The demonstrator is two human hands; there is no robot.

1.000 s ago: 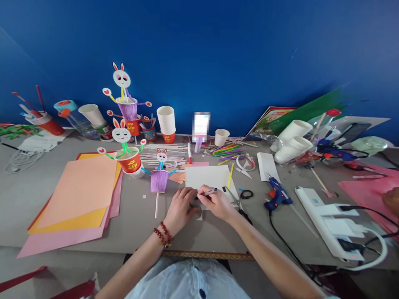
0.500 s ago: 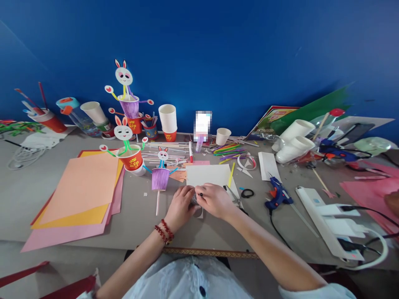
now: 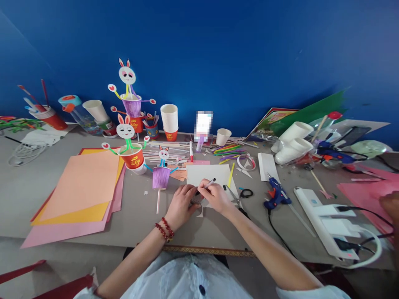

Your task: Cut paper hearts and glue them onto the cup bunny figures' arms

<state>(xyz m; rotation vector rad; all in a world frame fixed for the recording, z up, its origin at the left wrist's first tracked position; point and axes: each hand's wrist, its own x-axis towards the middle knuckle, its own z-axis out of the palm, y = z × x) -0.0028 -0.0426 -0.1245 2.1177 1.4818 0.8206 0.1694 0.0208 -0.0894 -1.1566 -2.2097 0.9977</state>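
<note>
My right hand [image 3: 215, 197] is closed around a pen [image 3: 212, 181], whose dark end sticks up past the fingers. My left hand [image 3: 182, 203], with red beads at the wrist, curls over a small greyish round thing [image 3: 196, 198] on the table; the fingers hide most of it. Both hands meet at the near edge of a white sheet of paper [image 3: 205, 172]. A small paper scrap [image 3: 200, 214] lies just below them. To the left stands a purple cup figure with a rabbit head [image 3: 160, 178] on a straw. Scissors [image 3: 238, 199] lie right of my right hand.
A blue glue gun [image 3: 276, 195] and a white power strip [image 3: 324, 224] with cables lie to the right. Coloured paper [image 3: 84, 182] is stacked on the left. Paper cups [image 3: 169, 118], rabbit cup figures [image 3: 131, 155] and pipe cleaners [image 3: 230, 150] line the back. Another person's hand [image 3: 389, 207] shows far right.
The pen in my right hand has tilted, so that more of its barrel shows above the fingers. My left hand has stayed nearly in place. The view has shifted slightly.
</note>
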